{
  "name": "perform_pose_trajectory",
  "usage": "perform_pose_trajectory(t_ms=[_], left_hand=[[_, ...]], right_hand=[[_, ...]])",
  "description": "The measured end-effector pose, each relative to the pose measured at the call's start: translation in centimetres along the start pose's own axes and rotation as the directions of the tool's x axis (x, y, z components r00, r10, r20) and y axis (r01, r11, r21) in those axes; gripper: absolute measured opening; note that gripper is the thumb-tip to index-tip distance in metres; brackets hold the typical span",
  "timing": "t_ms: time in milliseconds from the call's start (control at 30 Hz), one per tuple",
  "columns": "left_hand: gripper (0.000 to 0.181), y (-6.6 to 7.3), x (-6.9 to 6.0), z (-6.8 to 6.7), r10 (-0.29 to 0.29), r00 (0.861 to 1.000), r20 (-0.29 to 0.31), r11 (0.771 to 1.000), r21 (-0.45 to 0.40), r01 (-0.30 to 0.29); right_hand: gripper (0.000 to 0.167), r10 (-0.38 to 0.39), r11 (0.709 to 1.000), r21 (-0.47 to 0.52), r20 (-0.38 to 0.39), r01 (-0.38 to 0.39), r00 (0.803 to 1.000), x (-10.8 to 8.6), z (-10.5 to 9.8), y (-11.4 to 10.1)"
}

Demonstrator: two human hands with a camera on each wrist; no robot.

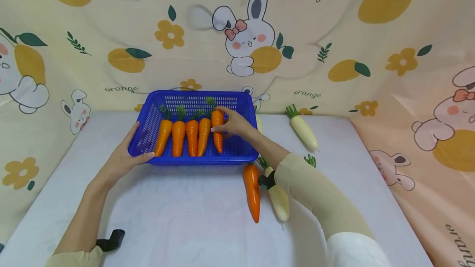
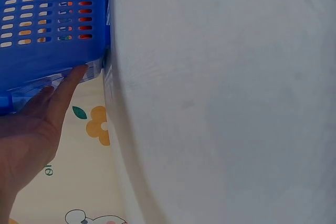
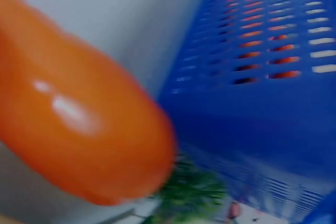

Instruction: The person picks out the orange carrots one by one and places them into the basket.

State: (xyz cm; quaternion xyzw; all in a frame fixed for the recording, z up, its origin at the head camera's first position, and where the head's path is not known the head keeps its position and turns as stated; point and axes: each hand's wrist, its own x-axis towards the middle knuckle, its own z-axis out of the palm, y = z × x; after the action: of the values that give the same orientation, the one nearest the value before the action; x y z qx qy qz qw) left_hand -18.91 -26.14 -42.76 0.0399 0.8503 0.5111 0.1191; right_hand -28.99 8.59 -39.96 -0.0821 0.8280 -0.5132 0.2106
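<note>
A blue plastic basket (image 1: 196,160) stands at the back of the table, with several orange carrots (image 1: 178,137) lined up in it, their green tops toward the rear. My left hand (image 1: 120,158) grips the basket's front left corner, thumb on the front rim and fingers along the left side. In the left wrist view those fingers (image 2: 65,95) lie against the outer wall. Inside the basket, at the right end of the row, my right hand (image 1: 235,123) holds another carrot (image 1: 217,137) between thumb and fingers, tip toward me. The right wrist view does not show that hand's grip.
Right of the basket's front corner, a carrot (image 1: 252,195) lies on the white table (image 1: 178,226) beside a white radish (image 1: 279,201), under my right forearm. Another white radish (image 1: 303,132) lies farther back. My sleeve partly hides more green leaves (image 1: 310,160). A printed cloth (image 1: 315,32) hangs behind.
</note>
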Motion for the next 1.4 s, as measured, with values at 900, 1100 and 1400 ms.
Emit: perform_pose_trajectory(t_ms=[900, 1100, 1400], left_hand=[[0.105, -0.3, 0.2, 0.1, -0.008, 1.0, -0.001, 1.0, 0.029, 0.008], [0.106, -0.2, 0.2, -0.2, -0.008, 1.0, -0.005, 0.999, 0.032, 0.008], [0.106, -0.4, 0.1, -0.1, 0.013, 1.0, 0.0, 1.0, 0.0, -0.013]], right_hand=[[0.08, 0.006, 0.998, -0.066, -0.009, -0.006, 1.0, -2.3, -0.8, -0.6], [0.067, -0.094, 0.992, -0.091, -0.06, 0.089, 0.994, -5.5, -2.5, -1.0], [0.054, -0.125, 0.991, -0.063, -0.123, 0.118, 0.985, -11.3, -3.8, 0.9]])
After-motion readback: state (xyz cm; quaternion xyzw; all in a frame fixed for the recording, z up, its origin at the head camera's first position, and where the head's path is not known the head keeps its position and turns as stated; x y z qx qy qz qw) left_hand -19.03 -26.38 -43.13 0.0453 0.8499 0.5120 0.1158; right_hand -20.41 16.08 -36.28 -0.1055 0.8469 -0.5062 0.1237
